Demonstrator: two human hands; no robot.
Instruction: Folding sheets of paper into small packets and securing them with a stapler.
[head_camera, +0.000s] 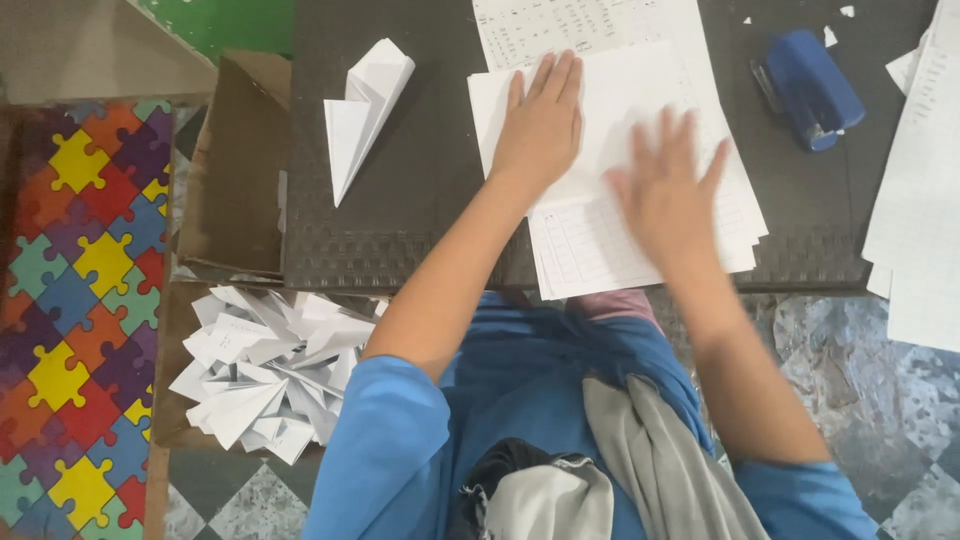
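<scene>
Head view: both hands lie flat, palms down, on a white sheet (610, 110) that tops a small stack of printed papers (640, 240) on a dark woven mat (420, 200). The left hand (542, 125) has its fingers straight and close together, pointing away from the body, pressing the sheet near its left edge. Nothing is gripped; the hand is spread flat. The right hand (668, 195) sits just beside it, nearer the body, fingers fanned apart on the same sheet. It is blurred, but it too is flat and closes on nothing.

Left of the left hand, apart from it on the mat, lies a folded paper plane (362, 110), nose toward the body. Farther left, off the mat's edge, stands a cardboard box (235, 170). Below that, left of the left forearm, is a pile of planes (265, 370) in a second box. A puzzle mat (75, 300) in bright colours lies beyond them at the far left.

Right of the right hand, well apart, a blue stapler (808, 85) rests on the mat. More sheets (920, 190) lie past it at the right edge.
</scene>
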